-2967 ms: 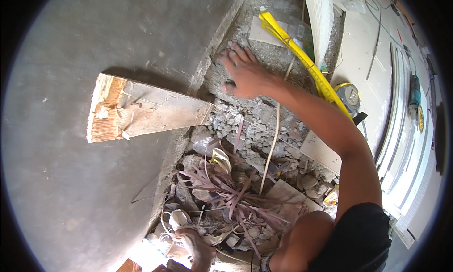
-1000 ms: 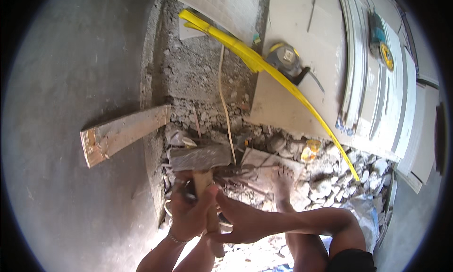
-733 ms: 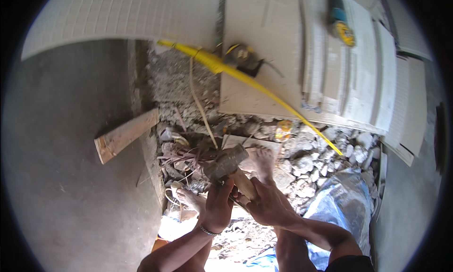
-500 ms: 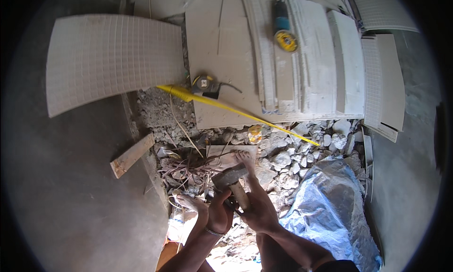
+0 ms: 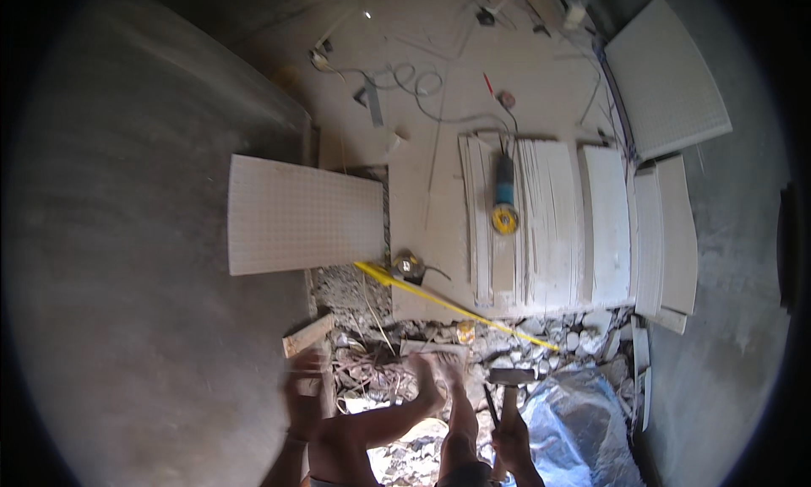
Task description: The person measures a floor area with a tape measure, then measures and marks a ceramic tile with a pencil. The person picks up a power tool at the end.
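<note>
My right hand [image 5: 511, 443] is closed around the wooden handle of a hammer [image 5: 513, 377], whose grey metal head points away from me. A thin dark rod [image 5: 492, 407] stands out of the same hand beside the handle; its kind is unclear. On the left, my left hand [image 5: 306, 398] is raised and blurred by motion, its fingers seeming apart with nothing visible in them. It is nearest to a short wooden block [image 5: 308, 336] at the rubble's edge. My bare feet rest near a flat piece of board [image 5: 435, 349] on the broken stones.
A yellow measuring tape [image 5: 456, 306] is stretched out beside the rubble [image 5: 583, 339]. An angle grinder [image 5: 504, 195] lies on stacked white tiles [image 5: 553, 233], its cable trailing away. A tile [image 5: 304, 217] lies at left. Blue plastic sheeting [image 5: 574, 424] covers the right side.
My hands have parted: the right has moved right with the hammer, the left has swung left toward the wooden block. The view has tilted up, showing more of the far floor.
</note>
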A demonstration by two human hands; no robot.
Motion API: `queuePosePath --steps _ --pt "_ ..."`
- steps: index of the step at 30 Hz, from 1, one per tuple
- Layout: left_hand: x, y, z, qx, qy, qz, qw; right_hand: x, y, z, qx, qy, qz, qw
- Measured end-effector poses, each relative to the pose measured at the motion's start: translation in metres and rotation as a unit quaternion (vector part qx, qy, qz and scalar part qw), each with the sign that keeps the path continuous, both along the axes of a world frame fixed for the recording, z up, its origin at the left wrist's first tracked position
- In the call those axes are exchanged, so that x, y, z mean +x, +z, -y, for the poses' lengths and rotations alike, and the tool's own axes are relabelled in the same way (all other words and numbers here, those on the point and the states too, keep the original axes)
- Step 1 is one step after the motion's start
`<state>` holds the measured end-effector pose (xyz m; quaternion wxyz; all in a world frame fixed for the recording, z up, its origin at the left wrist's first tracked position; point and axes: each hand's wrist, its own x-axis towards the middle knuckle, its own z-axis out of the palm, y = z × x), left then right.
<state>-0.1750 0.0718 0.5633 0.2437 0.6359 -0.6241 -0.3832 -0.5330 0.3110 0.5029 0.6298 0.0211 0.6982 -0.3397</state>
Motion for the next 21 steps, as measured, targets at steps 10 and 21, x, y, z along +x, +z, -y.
queuePosePath --steps 10,21 --pt "0.257 0.152 0.115 -0.348 -0.053 0.677 0.646 -0.018 0.025 0.173 0.076 0.040 -0.092 0.992" --pt "-0.092 -0.334 0.335 0.149 -0.002 0.278 0.949 -0.011 -0.031 0.473 0.163 0.066 0.005 0.984"
